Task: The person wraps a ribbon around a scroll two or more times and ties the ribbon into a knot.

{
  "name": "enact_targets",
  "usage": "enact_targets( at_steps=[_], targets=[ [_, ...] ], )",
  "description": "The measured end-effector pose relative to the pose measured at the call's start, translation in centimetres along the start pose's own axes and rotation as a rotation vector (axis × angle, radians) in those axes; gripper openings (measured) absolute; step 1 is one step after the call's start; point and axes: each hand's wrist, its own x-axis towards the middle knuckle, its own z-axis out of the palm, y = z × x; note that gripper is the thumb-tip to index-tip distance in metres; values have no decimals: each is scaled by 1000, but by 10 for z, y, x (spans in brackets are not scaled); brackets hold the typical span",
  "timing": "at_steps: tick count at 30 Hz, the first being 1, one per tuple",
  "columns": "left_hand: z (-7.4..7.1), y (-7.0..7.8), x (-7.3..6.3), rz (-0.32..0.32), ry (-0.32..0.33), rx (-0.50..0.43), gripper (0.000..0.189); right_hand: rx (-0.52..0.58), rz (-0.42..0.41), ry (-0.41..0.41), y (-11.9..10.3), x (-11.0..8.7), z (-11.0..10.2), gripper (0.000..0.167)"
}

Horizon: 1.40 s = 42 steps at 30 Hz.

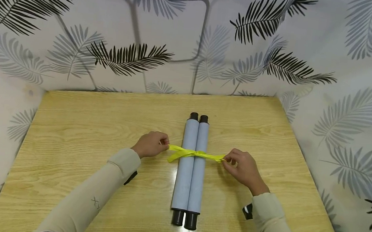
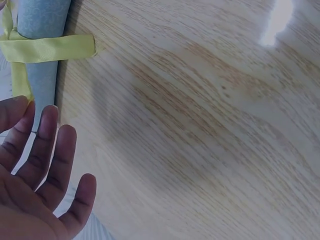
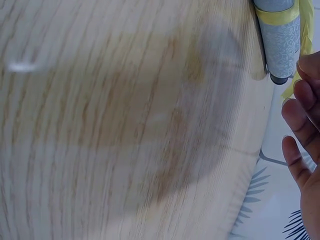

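Observation:
Two light blue patterned rolls (image 1: 184, 183) with black end caps lie side by side on the wooden table, their long sides together. A yellow ribbon (image 1: 187, 153) goes around both of them at mid-length, crossed or knotted on top. On the left, my left hand (image 1: 151, 143) pinches one ribbon end between thumb and index finger, its other fingers loosely spread in the left wrist view. My right hand (image 1: 241, 167) pinches the other end on the right, so the ribbon stretches out to both sides. A loose yellow tail hangs over the left roll's edge.
The wooden table (image 1: 81, 121) has a rounded front right corner. Behind it and along both sides hangs a white cloth (image 1: 187, 30) printed with black and grey leaves. Dark straps show at both wrists.

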Motion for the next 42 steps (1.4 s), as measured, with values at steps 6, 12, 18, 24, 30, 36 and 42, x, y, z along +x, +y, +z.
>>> enact_targets(
  at_steps=[6,12,18,24,30,36,42],
  targets=[
    [3,-2,-1,-37,-3,30,12,7,23,-49,2,-3,-2,8],
    [4,-2,-1,-61,-7,40,11,6,47,-83,6,-5,-1,8],
    [6,-3,-1,-80,-13,55,11,-1,55,-102,10,-8,1,7],
    [6,-5,-1,-88,-12,54,11,-9,56,-108,13,-10,3,6],
    [8,-7,-2,-91,-5,63,11,-18,54,-98,16,-12,5,6],
    [9,-8,-3,-94,-4,64,11,-36,49,-89,17,-12,9,7],
    [14,-11,-4,-97,4,60,11,13,45,-79,19,-12,13,8]
  ],
)
